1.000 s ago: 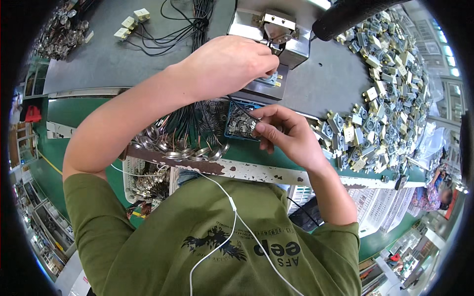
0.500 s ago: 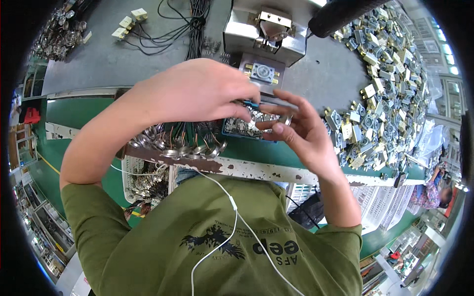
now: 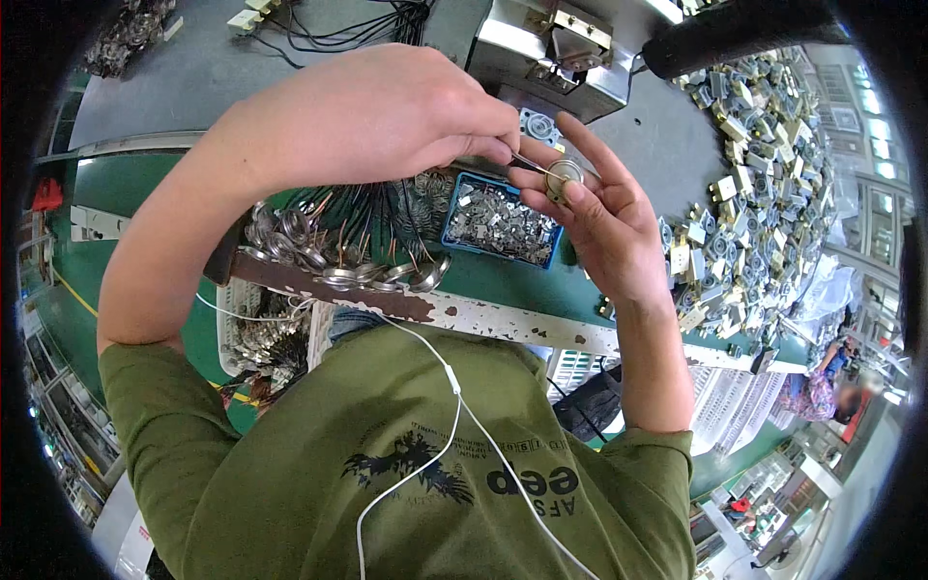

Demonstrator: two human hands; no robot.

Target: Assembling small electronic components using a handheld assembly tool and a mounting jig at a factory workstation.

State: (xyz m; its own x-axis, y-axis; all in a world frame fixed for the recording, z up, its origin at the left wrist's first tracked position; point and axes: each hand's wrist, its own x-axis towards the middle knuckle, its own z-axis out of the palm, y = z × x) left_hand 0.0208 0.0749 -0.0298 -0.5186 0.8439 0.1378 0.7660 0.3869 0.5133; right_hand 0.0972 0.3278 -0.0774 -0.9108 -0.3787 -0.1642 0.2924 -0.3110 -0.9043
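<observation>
My right hand (image 3: 614,227) holds a round silvery metal piece (image 3: 563,174) between thumb and fingers, palm turned up, with the index finger raised. From the left, my left hand (image 3: 440,116) reaches across, its thumb and fingers pinched on a thin metal rod (image 3: 530,163). The rod's far end meets the round piece; whether the two are joined I cannot tell. Just below both hands is a blue tray (image 3: 449,220) full of small flat metal bits (image 3: 498,222). Behind the fingers, a grey square part (image 3: 538,126) with a ring on its face sits before a metal fixture (image 3: 503,48).
Many grey-and-cream switch-like parts (image 3: 749,184) are heaped at the right. Round metal pieces with copper stems (image 3: 290,237) lie along the chipped near rail (image 3: 483,322). Black wires (image 3: 396,27) lie at the back. A thick black bar (image 3: 744,34) juts in at upper right.
My hands have risen away from the blue tray, leaving its contents in plain sight. The round piece now faces up in my right hand, and the rod reaches it. The whole view has shifted slightly.
</observation>
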